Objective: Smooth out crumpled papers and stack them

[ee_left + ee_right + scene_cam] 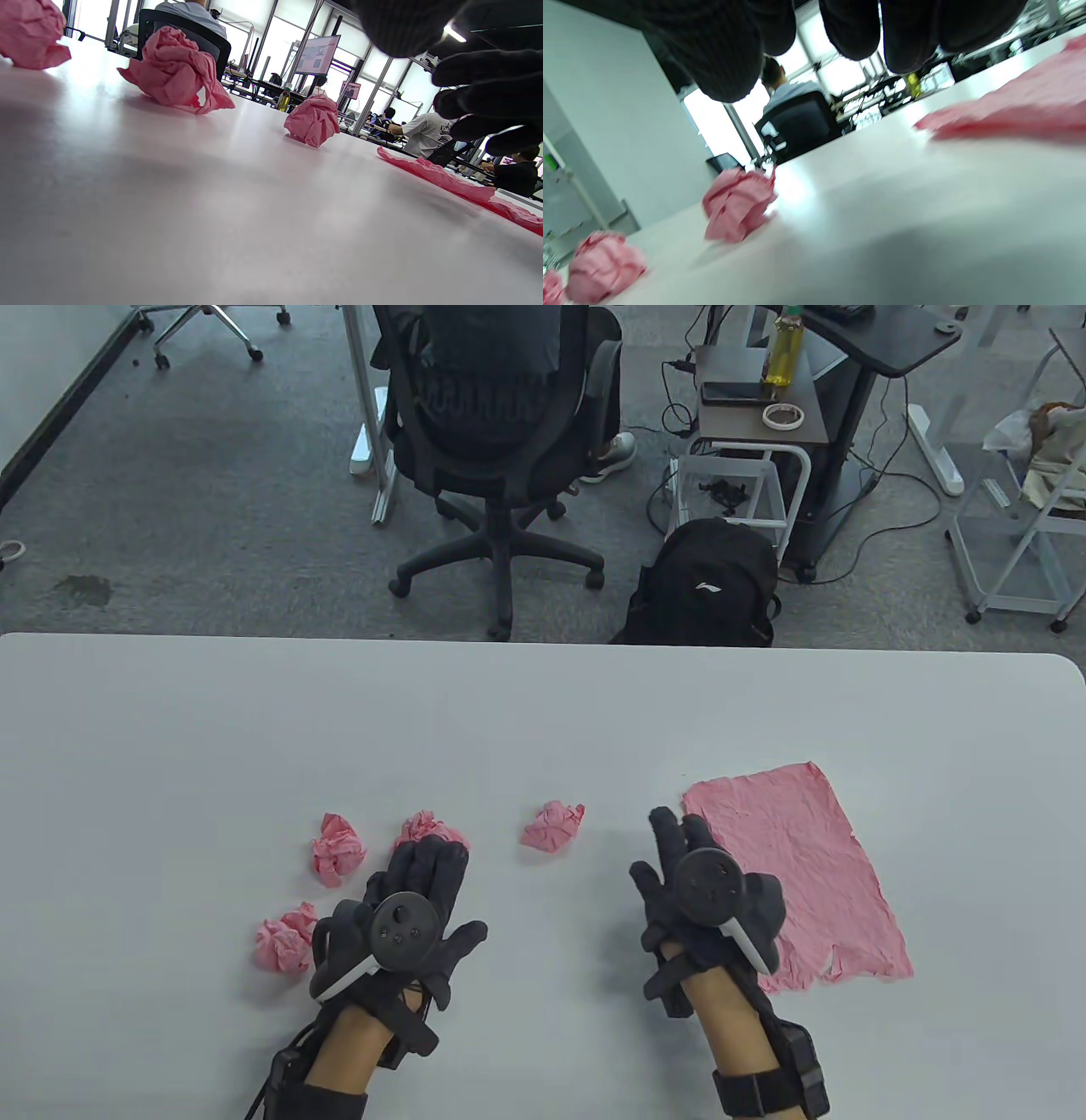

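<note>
my left hand (407, 908) hovers with its fingers loose and holding nothing, just short of a crumpled pink ball (428, 830), likely my next pick. my right hand (704, 891) hangs slack and empty beside the flattened pink sheet (797, 874), which lies apart at the right to start the stack. three more balls wait nearby.

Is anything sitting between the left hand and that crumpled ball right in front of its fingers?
Nothing visible. The left hand hangs just short of the nearest ball, its fingertips at the ball's near edge. The other three balls lie off to the sides, and the flattened sheet lies by the right hand, out of that path.
</note>
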The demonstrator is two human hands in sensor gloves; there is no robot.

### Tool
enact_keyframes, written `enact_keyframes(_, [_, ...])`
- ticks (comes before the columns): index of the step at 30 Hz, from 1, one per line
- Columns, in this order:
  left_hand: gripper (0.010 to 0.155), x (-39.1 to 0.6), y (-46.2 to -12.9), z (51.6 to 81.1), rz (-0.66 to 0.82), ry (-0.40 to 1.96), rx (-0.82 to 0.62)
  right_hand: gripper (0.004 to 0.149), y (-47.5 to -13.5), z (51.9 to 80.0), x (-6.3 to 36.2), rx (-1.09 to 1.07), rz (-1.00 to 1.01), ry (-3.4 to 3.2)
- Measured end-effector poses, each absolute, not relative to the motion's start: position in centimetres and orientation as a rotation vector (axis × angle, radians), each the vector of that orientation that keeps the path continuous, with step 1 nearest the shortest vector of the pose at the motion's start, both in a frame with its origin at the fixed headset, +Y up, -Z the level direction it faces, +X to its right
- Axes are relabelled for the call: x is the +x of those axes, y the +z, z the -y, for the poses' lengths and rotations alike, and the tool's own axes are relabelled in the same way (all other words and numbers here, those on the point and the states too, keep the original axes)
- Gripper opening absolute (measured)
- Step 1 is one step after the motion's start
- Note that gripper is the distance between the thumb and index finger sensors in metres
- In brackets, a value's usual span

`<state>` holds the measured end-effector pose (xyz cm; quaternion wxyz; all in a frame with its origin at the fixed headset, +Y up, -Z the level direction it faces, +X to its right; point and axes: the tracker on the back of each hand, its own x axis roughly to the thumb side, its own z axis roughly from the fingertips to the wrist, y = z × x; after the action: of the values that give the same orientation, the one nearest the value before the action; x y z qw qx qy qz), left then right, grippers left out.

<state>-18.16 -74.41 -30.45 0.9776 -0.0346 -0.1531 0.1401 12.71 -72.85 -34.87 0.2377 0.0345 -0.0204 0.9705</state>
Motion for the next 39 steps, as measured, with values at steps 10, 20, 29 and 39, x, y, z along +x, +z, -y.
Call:
enact_keyframes(10, [0.094, -17.7, -30.3, 74.8, 0.329, 0.283, -0.089, 0.070, -41.3, 74.8, 4.2, 0.244, -0.334, 2.764])
enact_keyframes(20, [0.095, -17.9, -30.4, 75.2, 0.333, 0.303, -0.107, 0.067, -41.8, 75.3, 4.2, 0.237, -0.429, 2.869])
enact_keyframes(29, [0.090, -17.8, -30.1, 74.5, 0.352, 0.327, -0.053, 0.064, -34.9, 72.3, 6.0, 0.451, -0.042, 2.692])
enact_keyframes(39, [0.070, -17.0, -29.2, 73.6, 0.460, 0.543, 0.030, 0.067, -28.6, 73.1, 4.8, 0.636, 0.328, 2.581])
